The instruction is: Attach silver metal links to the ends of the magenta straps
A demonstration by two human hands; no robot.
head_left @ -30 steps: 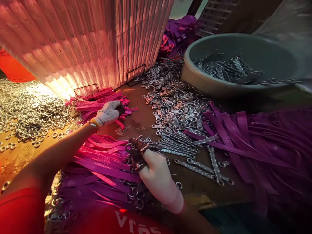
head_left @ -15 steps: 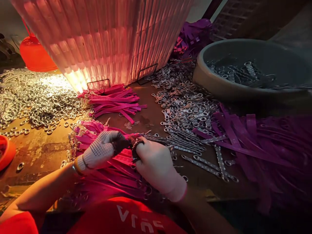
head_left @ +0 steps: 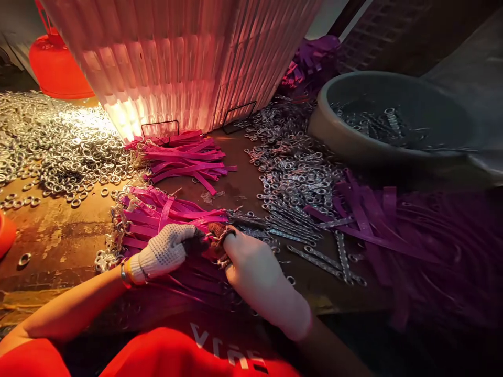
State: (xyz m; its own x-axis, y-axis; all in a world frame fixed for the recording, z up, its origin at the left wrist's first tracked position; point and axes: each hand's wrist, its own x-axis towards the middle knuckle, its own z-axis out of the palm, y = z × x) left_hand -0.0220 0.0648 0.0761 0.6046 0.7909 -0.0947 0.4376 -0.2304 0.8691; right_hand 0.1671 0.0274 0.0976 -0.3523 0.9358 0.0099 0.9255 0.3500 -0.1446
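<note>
My left hand (head_left: 167, 251), in a dotted white glove with dark fingertips, is closed in a pinch. My right hand (head_left: 257, 272), in a pale glove with brown finger covers, is closed just beside it. A bit of pink strap (head_left: 208, 237) shows between the two sets of fingertips; most of it is hidden by the gloves. Under and behind my hands lies a pile of magenta straps (head_left: 147, 217), with metal rings (head_left: 113, 230) at their left ends. Twisted metal links (head_left: 293, 225) lie to the right of my right hand.
Loose rings (head_left: 70, 162) cover the left side under a red lamp (head_left: 58, 68). A ribbed translucent panel (head_left: 165, 68) stands at the back, with another bundle of straps (head_left: 188, 157) before it. At right are a grey basin (head_left: 334, 123) of metal links and purple straps (head_left: 412, 241).
Both hands have moved slightly down, toward my body, and remain pinched together. Part of the strap pile behind them is more exposed. The view has shifted a little.
</note>
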